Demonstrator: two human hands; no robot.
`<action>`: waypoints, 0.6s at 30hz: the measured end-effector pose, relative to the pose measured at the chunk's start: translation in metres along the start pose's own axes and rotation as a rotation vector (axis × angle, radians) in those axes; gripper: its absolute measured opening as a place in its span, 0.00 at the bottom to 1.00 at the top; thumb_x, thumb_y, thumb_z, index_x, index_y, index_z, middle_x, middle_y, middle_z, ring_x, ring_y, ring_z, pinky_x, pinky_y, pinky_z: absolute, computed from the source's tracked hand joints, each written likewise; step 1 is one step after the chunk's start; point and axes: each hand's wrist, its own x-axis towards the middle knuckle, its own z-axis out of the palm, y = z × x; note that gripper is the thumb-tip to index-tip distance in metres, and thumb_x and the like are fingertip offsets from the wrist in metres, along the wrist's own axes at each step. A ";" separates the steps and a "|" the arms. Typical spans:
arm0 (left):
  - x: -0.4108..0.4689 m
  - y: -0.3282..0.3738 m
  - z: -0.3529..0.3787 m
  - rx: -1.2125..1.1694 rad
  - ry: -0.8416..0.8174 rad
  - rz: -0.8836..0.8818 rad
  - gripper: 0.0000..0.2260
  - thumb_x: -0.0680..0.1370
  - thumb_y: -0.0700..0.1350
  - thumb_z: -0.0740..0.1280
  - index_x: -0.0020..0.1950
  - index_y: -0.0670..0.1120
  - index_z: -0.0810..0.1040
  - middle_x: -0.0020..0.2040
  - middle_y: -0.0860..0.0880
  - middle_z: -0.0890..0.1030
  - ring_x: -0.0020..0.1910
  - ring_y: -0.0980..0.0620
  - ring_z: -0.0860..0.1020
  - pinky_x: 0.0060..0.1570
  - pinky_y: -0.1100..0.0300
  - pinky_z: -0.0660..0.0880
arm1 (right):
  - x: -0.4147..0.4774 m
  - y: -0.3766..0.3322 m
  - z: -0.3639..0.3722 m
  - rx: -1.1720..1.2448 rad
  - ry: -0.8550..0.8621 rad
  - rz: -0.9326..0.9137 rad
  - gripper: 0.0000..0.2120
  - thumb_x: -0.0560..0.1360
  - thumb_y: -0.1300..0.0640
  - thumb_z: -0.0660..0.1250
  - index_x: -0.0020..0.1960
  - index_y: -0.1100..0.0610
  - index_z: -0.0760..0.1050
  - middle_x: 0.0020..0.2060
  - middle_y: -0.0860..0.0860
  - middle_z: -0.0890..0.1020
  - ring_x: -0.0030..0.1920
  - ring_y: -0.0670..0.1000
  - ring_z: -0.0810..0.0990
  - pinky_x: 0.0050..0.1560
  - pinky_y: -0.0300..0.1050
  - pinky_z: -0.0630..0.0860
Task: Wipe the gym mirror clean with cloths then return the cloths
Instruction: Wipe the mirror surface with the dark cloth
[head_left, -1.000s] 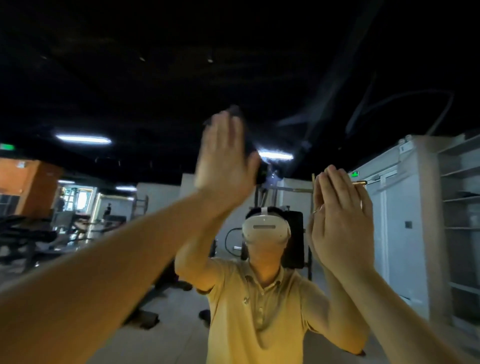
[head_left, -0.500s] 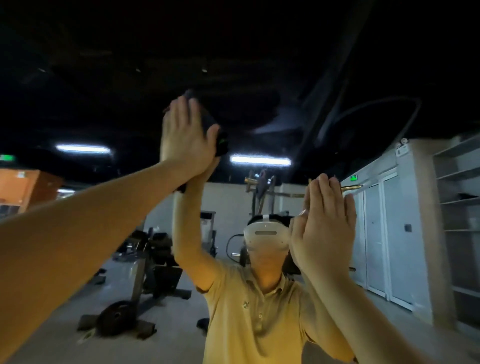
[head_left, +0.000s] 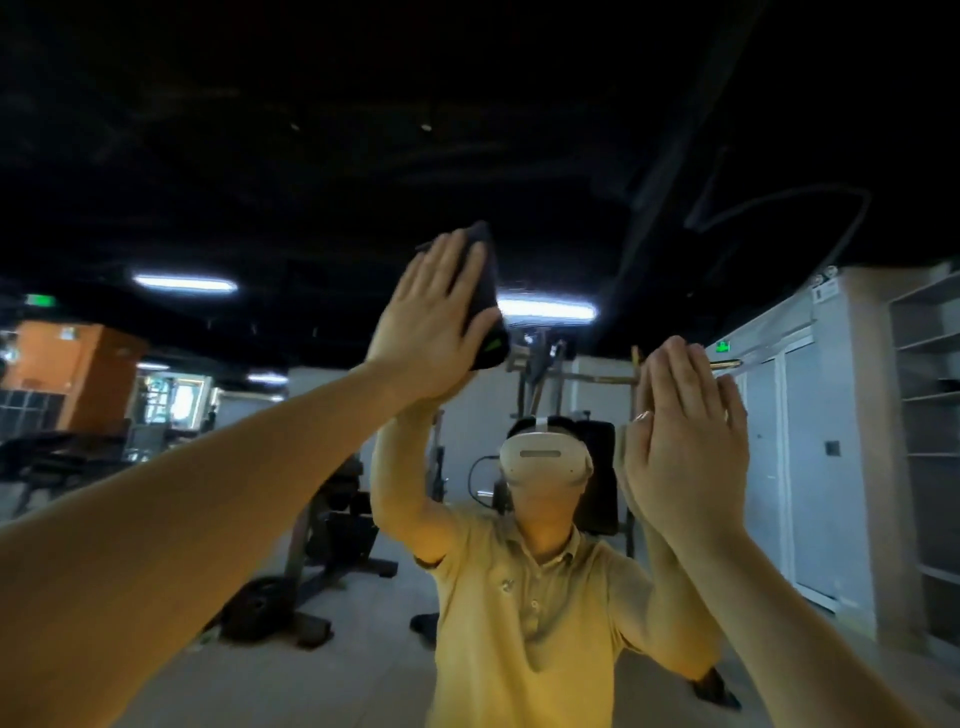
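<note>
The open shelves (head_left: 930, 364) at the right side of the mirror (head_left: 311, 156) hold one dark thing I cannot make out. A dark cloth (head_left: 485, 291) lies flat on the mirror, pressed by the straight fingers of the left hand (head_left: 431, 322). The right hand (head_left: 685, 441) is flat on the mirror too; any cloth under it is hidden

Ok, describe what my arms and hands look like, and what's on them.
Both forearms are bare to the wrist: no sleeves, gloves, watch or bands show on the left hand or right hand. In the mirror, a yellowish short-sleeved collared shirt ends above the elbows.
</note>
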 end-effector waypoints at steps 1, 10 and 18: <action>-0.021 -0.025 0.001 0.013 0.000 -0.060 0.35 0.85 0.65 0.39 0.86 0.46 0.47 0.86 0.43 0.47 0.85 0.46 0.45 0.84 0.47 0.45 | 0.001 -0.006 -0.001 0.014 0.003 0.031 0.30 0.83 0.51 0.49 0.82 0.59 0.60 0.82 0.56 0.61 0.84 0.54 0.54 0.82 0.61 0.54; -0.130 -0.047 0.020 -0.094 0.038 -0.394 0.34 0.86 0.63 0.42 0.86 0.43 0.47 0.86 0.40 0.48 0.85 0.41 0.46 0.83 0.40 0.49 | -0.002 -0.025 -0.011 0.062 -0.010 0.103 0.30 0.82 0.54 0.49 0.82 0.62 0.58 0.83 0.58 0.59 0.84 0.56 0.52 0.82 0.62 0.52; -0.084 0.139 0.043 -0.113 0.008 0.188 0.30 0.87 0.56 0.47 0.86 0.43 0.48 0.86 0.41 0.46 0.85 0.44 0.42 0.84 0.45 0.44 | 0.003 -0.013 -0.024 0.045 -0.120 0.055 0.29 0.83 0.54 0.47 0.83 0.60 0.59 0.83 0.56 0.58 0.84 0.55 0.53 0.82 0.62 0.55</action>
